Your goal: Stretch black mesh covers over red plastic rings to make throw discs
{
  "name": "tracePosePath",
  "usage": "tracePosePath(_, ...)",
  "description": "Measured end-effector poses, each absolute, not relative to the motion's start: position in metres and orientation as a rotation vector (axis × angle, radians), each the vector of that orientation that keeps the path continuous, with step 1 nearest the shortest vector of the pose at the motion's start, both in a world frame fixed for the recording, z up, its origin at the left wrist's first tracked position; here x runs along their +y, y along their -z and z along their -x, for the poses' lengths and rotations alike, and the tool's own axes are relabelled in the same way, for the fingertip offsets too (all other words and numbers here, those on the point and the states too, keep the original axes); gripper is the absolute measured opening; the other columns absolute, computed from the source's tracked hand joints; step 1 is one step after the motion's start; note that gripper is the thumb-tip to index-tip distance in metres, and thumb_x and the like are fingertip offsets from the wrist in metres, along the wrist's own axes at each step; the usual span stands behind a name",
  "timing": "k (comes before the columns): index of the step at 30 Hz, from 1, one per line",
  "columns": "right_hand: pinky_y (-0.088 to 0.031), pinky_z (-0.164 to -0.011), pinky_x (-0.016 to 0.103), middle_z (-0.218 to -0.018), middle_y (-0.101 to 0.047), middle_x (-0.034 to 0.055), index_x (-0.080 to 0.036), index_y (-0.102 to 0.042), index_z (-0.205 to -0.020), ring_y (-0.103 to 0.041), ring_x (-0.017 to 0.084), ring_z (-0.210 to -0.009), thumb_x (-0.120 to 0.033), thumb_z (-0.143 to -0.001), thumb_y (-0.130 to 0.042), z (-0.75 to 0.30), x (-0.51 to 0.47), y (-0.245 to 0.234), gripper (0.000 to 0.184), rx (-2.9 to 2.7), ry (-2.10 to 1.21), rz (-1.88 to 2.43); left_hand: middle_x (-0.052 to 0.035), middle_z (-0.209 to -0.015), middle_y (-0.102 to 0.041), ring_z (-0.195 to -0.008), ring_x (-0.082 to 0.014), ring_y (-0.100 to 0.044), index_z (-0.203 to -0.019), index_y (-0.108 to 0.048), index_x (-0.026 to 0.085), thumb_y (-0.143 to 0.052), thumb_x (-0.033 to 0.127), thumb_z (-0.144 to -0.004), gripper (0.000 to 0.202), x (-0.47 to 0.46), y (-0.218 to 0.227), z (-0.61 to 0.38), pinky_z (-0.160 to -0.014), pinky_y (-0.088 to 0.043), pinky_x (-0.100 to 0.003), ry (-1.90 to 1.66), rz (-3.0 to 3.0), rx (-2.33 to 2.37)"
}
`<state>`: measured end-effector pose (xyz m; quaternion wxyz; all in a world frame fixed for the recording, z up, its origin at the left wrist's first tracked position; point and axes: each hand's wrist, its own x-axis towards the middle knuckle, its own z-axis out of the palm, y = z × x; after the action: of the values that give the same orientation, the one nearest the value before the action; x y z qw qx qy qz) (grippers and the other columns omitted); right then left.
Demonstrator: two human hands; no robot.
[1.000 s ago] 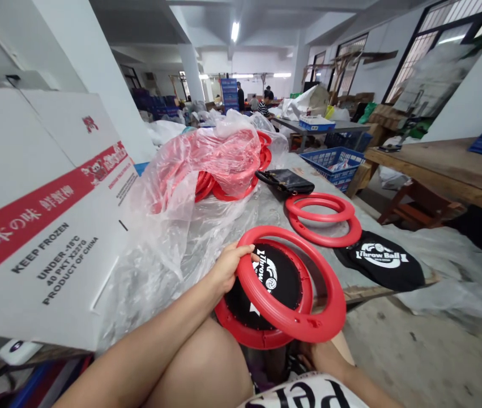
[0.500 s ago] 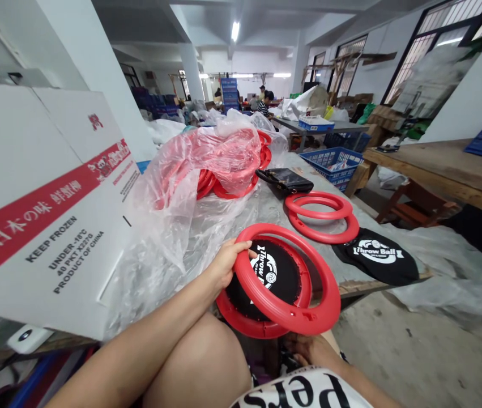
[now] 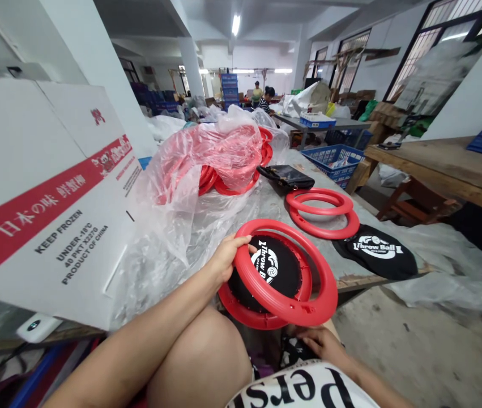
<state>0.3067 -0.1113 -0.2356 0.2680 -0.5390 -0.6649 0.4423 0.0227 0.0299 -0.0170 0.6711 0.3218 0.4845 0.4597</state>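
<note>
My left hand (image 3: 227, 256) pinches the left side of a smooth red plastic ring (image 3: 261, 277), thumb on top. This ring sits tilted and off-centre over a second red ring (image 3: 241, 310), which has a black "Throw Ball" fabric disc (image 3: 285, 266) across it. Small holes and a slot show near the top ring's front edge. My right hand (image 3: 319, 341) is low by my lap, just below the rings, with its fingers curled. Beside it is dark patterned fabric; whatever the fingers hold, if anything, is hidden.
Two red rings (image 3: 323, 231) lie overlapped near a black bag (image 3: 287, 178) and a loose black "Throw Ball" disc (image 3: 376, 252). Clear plastic (image 3: 224, 141) covers more rings. A large carton (image 3: 24, 136) stands left, a blue crate (image 3: 334, 158) beyond the table. People work far back.
My right hand has shifted slightly right and shows more clearly below the rings. My left hand keeps its grip on the top ring, which has barely moved. The view has tilted slightly.
</note>
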Motion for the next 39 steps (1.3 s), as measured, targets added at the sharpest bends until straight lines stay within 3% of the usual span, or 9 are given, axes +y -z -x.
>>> tracePosePath(3, -0.057, -0.09, 0.052, -0.09, -0.08, 0.0075, -0.033, -0.084, -0.085, -0.074, 0.037, -0.09, -0.063, -0.082, -0.061, -0.32, -0.12, 0.22, 0.038, -1.527, -1.375, 1.449, -0.0059, -0.065, -0.072, -0.046, -0.0143, -0.058, -0.087, -0.067, 0.014, -0.074, 0.023, -0.076, 0.016, 0.028, 0.016, -0.022, -0.046, -0.049, -0.025, -1.026, -0.731, 1.099)
tracePosePath(7, -0.059, -0.078, 0.042, -0.077, -0.075, 0.0091, -0.022, -0.08, -0.075, -0.07, 0.028, -0.074, -0.07, -0.076, -0.071, -0.34, -0.126, 0.185, 0.049, -1.154, -1.357, 1.485, -0.0069, -0.066, -0.072, -0.051, -0.0172, -0.062, -0.089, -0.068, 0.013, -0.073, 0.023, -0.077, 0.016, 0.024, 0.016, -0.022, -0.049, -0.052, -0.027, -1.009, -0.73, 1.088)
tracePosePath(11, -0.057, -0.071, 0.032, -0.085, -0.077, 0.0084, -0.023, -0.079, -0.102, -0.072, 0.022, -0.076, -0.066, -0.076, -0.076, -0.352, -0.113, 0.148, 0.05, -0.735, -1.357, 1.284, -0.0082, -0.067, -0.072, -0.048, -0.0173, -0.06, -0.094, -0.068, 0.013, -0.07, 0.021, -0.081, 0.016, 0.02, 0.016, -0.024, -0.047, -0.052, -0.028, -0.949, -0.75, 1.078)
tracePosePath(13, -0.057, -0.067, 0.03, -0.089, -0.078, 0.0087, -0.023, -0.077, -0.106, -0.072, 0.021, -0.075, -0.068, -0.075, -0.076, -0.354, -0.102, 0.131, 0.055, -0.646, -1.426, 1.217, -0.0089, -0.069, -0.073, -0.049, -0.0169, -0.061, -0.098, -0.067, 0.012, -0.07, 0.021, -0.084, 0.017, 0.018, 0.016, -0.026, -0.047, -0.052, -0.027, -0.937, -0.765, 1.061)
tracePosePath(19, -0.057, -0.063, 0.027, -0.087, -0.079, 0.0081, -0.017, -0.074, -0.109, -0.071, 0.018, -0.069, -0.044, -0.062, -0.092, -0.361, -0.059, 0.093, 0.057, -0.659, -1.256, 1.272, -0.0143, -0.083, -0.077, -0.066, -0.0201, -0.071, -0.105, -0.068, 0.01, -0.069, 0.034, -0.093, 0.027, 0.017, 0.017, -0.029, -0.063, -0.061, -0.03, -0.923, -0.764, 0.93)
tracePosePath(23, -0.051, -0.052, 0.023, -0.082, -0.077, 0.0059, -0.016, -0.071, -0.117, -0.067, 0.016, -0.06, -0.043, -0.062, -0.091, -0.354, -0.026, 0.081, 0.064, -0.776, -1.201, 1.307, -0.0108, -0.081, -0.076, -0.069, -0.0171, -0.071, -0.094, -0.07, 0.009, -0.061, 0.015, -0.095, 0.01, 0.024, 0.023, -0.022, -0.069, -0.062, -0.027, -0.974, -0.691, 1.096)
tracePosePath(27, -0.05, -0.048, 0.023, -0.08, -0.075, 0.003, -0.017, -0.066, -0.127, -0.064, 0.014, -0.056, -0.046, -0.063, -0.089, -0.333, -0.008, 0.084, 0.074, -0.894, -1.246, 1.371, -0.0099, -0.079, -0.075, -0.066, -0.0161, -0.07, -0.089, -0.069, 0.009, -0.054, 0.008, -0.094, 0.015, 0.028, 0.033, -0.008, -0.068, -0.061, -0.027, -0.924, -0.684, 1.314)
tracePosePath(35, -0.05, -0.044, 0.026, -0.075, -0.068, 0.0015, -0.012, -0.051, -0.144, -0.06, 0.015, -0.051, -0.04, -0.086, -0.067, -0.315, -0.002, 0.104, 0.067, -1.204, -1.206, 1.697, -0.0029, -0.065, -0.067, -0.057, -0.015, -0.06, -0.085, -0.068, 0.012, -0.065, 0.016, -0.086, 0.005, 0.02, 0.061, 0.021, -0.054, -0.047, -0.024, -0.689, -0.942, 1.644)
tracePosePath(39, -0.048, -0.047, 0.024, -0.075, -0.072, 0.0029, -0.013, -0.054, -0.142, -0.063, 0.016, -0.052, -0.04, -0.093, -0.058, -0.317, -0.001, 0.108, 0.056, -1.495, -1.073, 1.888, -0.0019, -0.065, -0.065, -0.059, -0.015, -0.059, -0.084, -0.069, 0.013, -0.077, 0.02, -0.075, 0.013, 0.017, 0.075, 0.031, -0.053, -0.043, -0.024, -0.606, -0.996, 1.736)
